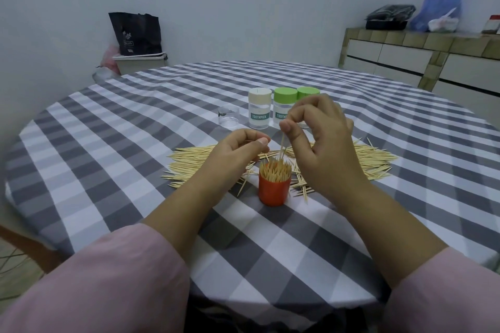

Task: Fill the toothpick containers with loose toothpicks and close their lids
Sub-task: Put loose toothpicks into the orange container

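An open orange container (273, 190) stands upright near me, packed with toothpicks. My right hand (322, 140) pinches a few toothpicks (282, 147) upright above its mouth, their tips among those inside. My left hand (238, 150) hovers just left of the container, fingers curled, thumb and forefinger pinching a thin toothpick. Loose toothpicks (194, 163) lie spread on the cloth behind the container. Further back stand a clear jar with a beige lid (259, 112) and two with green lids (284, 105), partly hidden by my right hand.
A small clear cup or lid (229, 116) sits left of the jars. The round table carries a grey-and-white checked cloth (140, 121). A bin with a black bag (138, 43) stands behind at left, a tiled counter (433, 54) with bags at right.
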